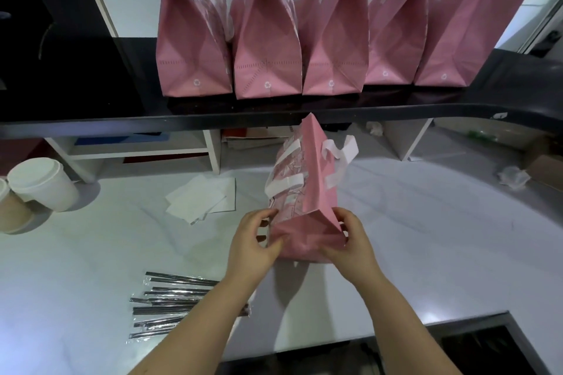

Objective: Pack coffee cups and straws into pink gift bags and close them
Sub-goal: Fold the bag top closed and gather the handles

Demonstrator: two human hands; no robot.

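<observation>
1. The step in hand looked like the closing of one pink gift bag (307, 179). It sat on the white bench (426, 222) just in front of the person, with its top edges drawn together into a ridge and its white handles (338, 152) flopped to either side.
2. The left hand (254, 240) gripped the bag's near left side, with the thumb on the near face and the fingers curled round the edge. The right hand (350, 240) pinched the near right corner between thumb and fingers.
3. Five more pink bags (268, 49) stood in a row on the black upper bench (91, 100), tops pinched in, so much of the job seemed done.
4. Lidded coffee cups (42, 186) stood at the far left of the white bench, wrapped straws (173, 298) lay near the left forearm, and white paper sheets (204, 196) lay between the two.
5. The next move would probably call for creasing or pressing the top shut along its length, then lifting the bag up to join the row. That needs a firm hold low on the sides so the contents do not tip.
6. Nothing showed whether this bag held a cup and a straw, since its inside was hidden. One cup was cut off by the left frame edge, the left forearm covered part of the straws, and I could not tell how the closure fastened.
</observation>
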